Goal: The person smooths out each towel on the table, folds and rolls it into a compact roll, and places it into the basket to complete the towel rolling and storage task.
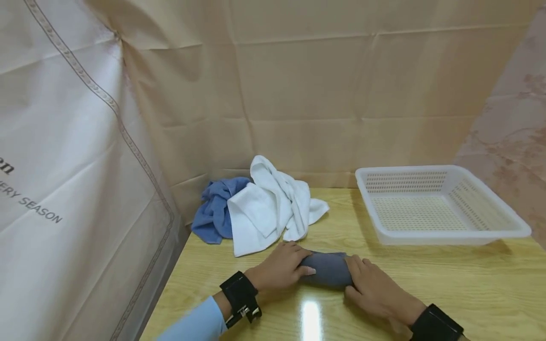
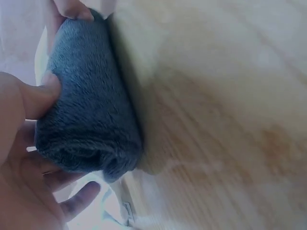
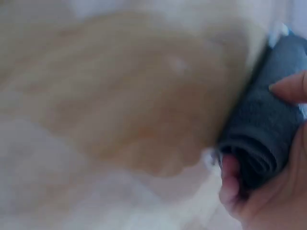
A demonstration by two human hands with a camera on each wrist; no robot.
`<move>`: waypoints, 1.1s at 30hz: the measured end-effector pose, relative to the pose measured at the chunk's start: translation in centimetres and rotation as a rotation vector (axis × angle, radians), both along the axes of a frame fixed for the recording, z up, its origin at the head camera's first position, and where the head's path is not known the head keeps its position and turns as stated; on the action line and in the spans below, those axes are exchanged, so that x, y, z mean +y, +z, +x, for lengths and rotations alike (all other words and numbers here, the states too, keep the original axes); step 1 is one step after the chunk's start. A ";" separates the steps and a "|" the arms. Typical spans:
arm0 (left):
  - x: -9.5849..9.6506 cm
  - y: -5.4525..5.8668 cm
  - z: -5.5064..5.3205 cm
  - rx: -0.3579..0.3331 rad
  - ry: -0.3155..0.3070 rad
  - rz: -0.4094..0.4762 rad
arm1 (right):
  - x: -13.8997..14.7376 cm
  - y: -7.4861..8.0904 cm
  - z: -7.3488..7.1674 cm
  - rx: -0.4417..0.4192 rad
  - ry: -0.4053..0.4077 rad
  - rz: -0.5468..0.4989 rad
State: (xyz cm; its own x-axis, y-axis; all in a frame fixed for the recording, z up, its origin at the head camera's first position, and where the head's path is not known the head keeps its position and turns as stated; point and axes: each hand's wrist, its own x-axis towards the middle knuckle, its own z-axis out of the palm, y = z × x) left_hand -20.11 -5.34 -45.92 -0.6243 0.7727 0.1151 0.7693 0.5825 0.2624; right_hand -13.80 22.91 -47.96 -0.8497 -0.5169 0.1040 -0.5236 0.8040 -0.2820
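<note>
Towel [image 1: 327, 270] rolled up, L hand [image 1: 279, 266] grips one end, R hand [image 1: 377, 290] t'other; white cloth [image 1: 273, 208] just past L fingers, basket [image 1: 452, 234] beyond R!

Looks like a dark grey towel [image 1: 326, 269], plush-surfaced and bluish in the wrist views, rolled into a thick, compact cylinder with folded layers visible at both ends and a plain coil at the right one. Lies on its side on the wood-grain table [image 1: 482, 293], lengthwise from left to right in the head view. Sits between left hand [image 1: 279, 267] and right hand [image 1: 371, 286], gripped at either end, with the middle stretch uncovered.
</note>
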 end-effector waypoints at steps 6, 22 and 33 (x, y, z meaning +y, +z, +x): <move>0.8 -0.5 0.4 0.127 0.003 -0.086 | 0.4 1.8 -1.5 -0.417 -0.040 -0.182; 1.3 -1.8 -1.8 0.076 -0.021 -0.103 | -2.5 -0.6 -1.0 0.443 -0.054 0.188; 1.8 -1.4 -0.8 0.421 0.019 -0.251 | -1.6 1.2 -4.6 0.061 0.098 0.050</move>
